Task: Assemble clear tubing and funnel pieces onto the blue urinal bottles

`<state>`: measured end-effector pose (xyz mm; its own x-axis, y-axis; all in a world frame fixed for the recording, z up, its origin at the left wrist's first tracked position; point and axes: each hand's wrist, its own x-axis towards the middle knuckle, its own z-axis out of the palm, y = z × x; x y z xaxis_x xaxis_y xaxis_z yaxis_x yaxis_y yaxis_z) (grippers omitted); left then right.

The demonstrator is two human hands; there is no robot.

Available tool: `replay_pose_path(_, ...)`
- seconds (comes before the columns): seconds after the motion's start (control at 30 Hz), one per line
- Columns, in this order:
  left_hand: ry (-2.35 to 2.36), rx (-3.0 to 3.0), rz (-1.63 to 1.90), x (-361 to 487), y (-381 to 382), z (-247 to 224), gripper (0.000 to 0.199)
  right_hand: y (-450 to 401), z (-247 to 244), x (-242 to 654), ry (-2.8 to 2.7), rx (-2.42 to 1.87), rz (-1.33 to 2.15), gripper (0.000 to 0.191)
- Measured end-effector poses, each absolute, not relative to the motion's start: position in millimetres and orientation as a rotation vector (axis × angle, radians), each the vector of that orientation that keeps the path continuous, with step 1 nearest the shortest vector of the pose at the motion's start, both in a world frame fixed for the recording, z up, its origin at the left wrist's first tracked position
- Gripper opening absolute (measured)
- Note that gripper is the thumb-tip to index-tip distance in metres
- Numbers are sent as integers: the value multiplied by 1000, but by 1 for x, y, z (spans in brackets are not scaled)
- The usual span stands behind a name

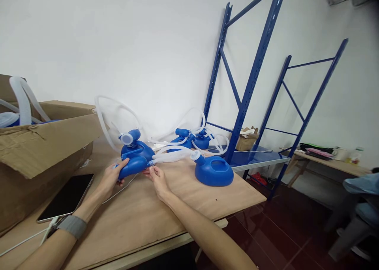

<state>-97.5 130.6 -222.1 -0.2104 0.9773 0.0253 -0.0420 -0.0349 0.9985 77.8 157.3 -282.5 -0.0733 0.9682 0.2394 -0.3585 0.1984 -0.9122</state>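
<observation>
My left hand (114,175) is wrapped round a blue plastic piece (133,167) held just above the table. At the right end of that piece, where a translucent white hose (171,154) joins it, my right hand (156,178) pinches the hose end. Right behind them stands a blue bottle (139,149) with a white-ended blue part on top. To the right, a blue jug (213,171) with a white cap and a handle rests on the table. Further back are more blue bottles (179,143) with looping hoses.
An open cardboard box (53,143) with hoses stands at the left, beside a dark tablet (68,197) with a white cable. Blue shelf frames (251,76) rise behind the wooden table (142,222). Part of a seated person (363,187) shows at far right.
</observation>
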Motion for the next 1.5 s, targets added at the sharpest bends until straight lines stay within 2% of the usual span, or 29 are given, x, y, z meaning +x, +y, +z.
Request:
replay_pose_path(0.33,1323,1200,1389,-114,139,-229,54,158,-283,89,-1222,-775,1534,48)
replay_pose_path(0.53,1315,1144,1383,-119,143,-232,56,157,-281,92,-1250,-754,1531,44)
replay_pose_path(0.93,1245,1183,1295,-118,140,-231,54,157,-271,110,-1340,-757,1624,56)
replay_pose_path(1.5,1262,1307,1265,-119,141,-230,55,163,-270,115,-1632,-863,1618,60)
